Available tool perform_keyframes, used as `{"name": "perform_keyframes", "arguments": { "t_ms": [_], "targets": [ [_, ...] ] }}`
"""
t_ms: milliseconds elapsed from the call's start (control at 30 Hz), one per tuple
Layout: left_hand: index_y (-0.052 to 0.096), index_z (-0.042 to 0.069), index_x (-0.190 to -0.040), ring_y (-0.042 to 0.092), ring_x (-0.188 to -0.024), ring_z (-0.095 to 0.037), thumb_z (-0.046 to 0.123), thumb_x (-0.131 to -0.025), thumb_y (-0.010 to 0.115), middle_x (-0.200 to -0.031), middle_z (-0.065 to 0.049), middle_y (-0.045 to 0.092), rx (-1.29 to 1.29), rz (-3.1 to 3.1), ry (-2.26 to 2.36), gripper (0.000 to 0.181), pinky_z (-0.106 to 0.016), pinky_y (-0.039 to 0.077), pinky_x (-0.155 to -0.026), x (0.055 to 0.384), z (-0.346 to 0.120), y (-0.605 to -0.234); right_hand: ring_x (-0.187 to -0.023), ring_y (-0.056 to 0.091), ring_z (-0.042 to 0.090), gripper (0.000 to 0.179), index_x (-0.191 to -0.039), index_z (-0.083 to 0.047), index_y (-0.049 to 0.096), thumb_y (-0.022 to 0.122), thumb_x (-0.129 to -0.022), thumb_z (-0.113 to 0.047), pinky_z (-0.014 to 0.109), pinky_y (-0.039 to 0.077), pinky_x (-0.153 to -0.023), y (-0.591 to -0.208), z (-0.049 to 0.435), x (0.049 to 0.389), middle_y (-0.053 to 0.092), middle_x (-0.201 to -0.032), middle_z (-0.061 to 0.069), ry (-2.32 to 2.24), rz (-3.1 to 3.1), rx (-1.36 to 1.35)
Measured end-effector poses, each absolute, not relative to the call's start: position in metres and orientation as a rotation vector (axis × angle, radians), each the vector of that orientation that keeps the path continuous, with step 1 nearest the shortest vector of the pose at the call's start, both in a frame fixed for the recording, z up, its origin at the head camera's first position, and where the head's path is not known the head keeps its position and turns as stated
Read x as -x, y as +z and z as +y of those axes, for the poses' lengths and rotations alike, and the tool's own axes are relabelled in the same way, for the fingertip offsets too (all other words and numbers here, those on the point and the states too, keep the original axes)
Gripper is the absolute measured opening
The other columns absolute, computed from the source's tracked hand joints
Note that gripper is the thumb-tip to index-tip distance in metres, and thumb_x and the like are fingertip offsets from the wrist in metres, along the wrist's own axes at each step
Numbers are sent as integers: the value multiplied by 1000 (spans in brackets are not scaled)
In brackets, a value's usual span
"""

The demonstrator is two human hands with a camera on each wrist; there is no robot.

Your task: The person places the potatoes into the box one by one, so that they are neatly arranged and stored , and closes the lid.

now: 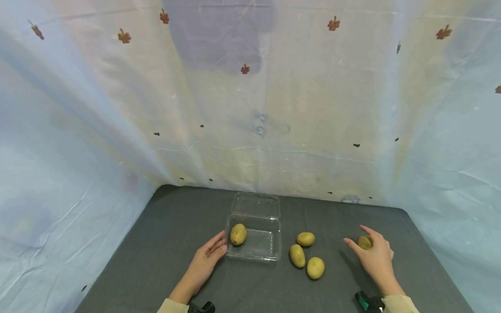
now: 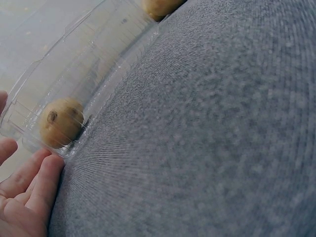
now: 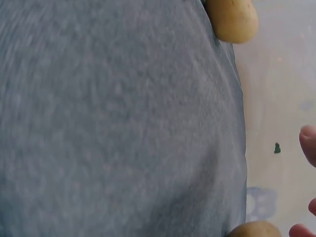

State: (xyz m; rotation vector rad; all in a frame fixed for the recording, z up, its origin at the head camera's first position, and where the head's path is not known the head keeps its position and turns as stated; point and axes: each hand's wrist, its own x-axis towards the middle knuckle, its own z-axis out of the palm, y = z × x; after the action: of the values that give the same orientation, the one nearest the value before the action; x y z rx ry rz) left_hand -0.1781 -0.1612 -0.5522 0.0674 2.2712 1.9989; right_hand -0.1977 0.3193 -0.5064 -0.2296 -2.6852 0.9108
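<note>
A clear plastic clamshell container [image 1: 254, 256] stands with its lid [image 1: 256, 205] folded back, and one potato [image 1: 238, 234] lies in its left side. My left hand [image 1: 205, 259] is at the container's left wall, its extended fingers [image 2: 47, 182] touching the outside near the corner. On the right, my right hand [image 1: 373, 256] is over a single potato [image 1: 365, 242], thumb and fingers spread apart around it without gripping. Part of that potato is hidden behind the hand; in the right wrist view only the potato's top [image 3: 255, 230] shows near the fingertips [image 3: 308, 143].
Between container and right hand, three more potatoes lie close together: one at the back [image 1: 305, 239], one at the left [image 1: 297, 255], one in front [image 1: 315, 268]. Grey cloth covers the table [image 1: 156, 261]. A patterned curtain [image 1: 250, 95] hangs behind its far edge.
</note>
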Motion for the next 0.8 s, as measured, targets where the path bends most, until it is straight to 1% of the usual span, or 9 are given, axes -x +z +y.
{"name": "perform_keyframes", "arguments": {
  "t_ms": [67, 233, 400, 467, 567, 667, 800],
  "targets": [
    [40, 24, -148, 46, -131, -19, 36, -97, 60, -142, -5, 50, -47, 2267, 1999, 56, -39, 39, -106, 178, -161, -552, -121, 29, 56, 83, -143, -4, 44, 72, -82, -53, 73, 15, -92, -508, 322, 198, 39, -139, 31, 906, -2698, 256],
    [40, 22, -148, 46, -131, -22, 35, -97, 60, -142, -8, 50, -48, 2269, 2004, 56, -41, 39, -106, 178, -161, -553, -122, 28, 57, 87, -144, -3, 42, 72, -81, -54, 74, 15, -91, -511, 331, 198, 37, -141, 32, 903, -2720, 303],
    [40, 23, -148, 46, -131, -23, 37, -97, 59, -142, -8, 50, -55, 2281, 1992, 56, -42, 39, -105, 179, -161, -554, -122, 28, 59, 92, -148, -2, 35, 72, -82, -55, 75, 16, -90, -514, 342, 197, 33, -142, 35, 919, -2755, 297],
    [39, 22, -149, 46, -131, -24, 37, -97, 59, -142, -9, 50, -62, 2289, 1986, 57, -43, 39, -105, 179, -161, -554, -122, 30, 58, 94, -149, -1, 33, 71, -82, -55, 74, 19, -89, -515, 346, 197, 33, -141, 36, 925, -2770, 277],
    [39, 23, -149, 46, -131, -23, 37, -97, 59, -142, -8, 50, -59, 2293, 1981, 57, -42, 40, -105, 179, -161, -553, -119, 37, 53, 95, -148, 1, 32, 72, -82, -54, 70, 29, -87, -517, 350, 195, 37, -138, 35, 932, -2789, 235],
    [39, 22, -149, 46, -131, -24, 37, -97, 59, -142, -9, 50, -63, 2294, 1984, 57, -43, 40, -105, 178, -161, -552, -115, 43, 49, 96, -148, 2, 32, 72, -82, -54, 64, 38, -81, -519, 353, 194, 40, -134, 33, 950, -2806, 202],
    [40, 21, -148, 46, -131, -24, 35, -97, 60, -142, -10, 50, -54, 2272, 2004, 56, -43, 39, -106, 177, -160, -552, -114, 43, 47, 96, -149, 3, 29, 70, -83, -55, 61, 41, -79, -520, 355, 192, 38, -134, 32, 983, -2837, 202]
  ]
}}
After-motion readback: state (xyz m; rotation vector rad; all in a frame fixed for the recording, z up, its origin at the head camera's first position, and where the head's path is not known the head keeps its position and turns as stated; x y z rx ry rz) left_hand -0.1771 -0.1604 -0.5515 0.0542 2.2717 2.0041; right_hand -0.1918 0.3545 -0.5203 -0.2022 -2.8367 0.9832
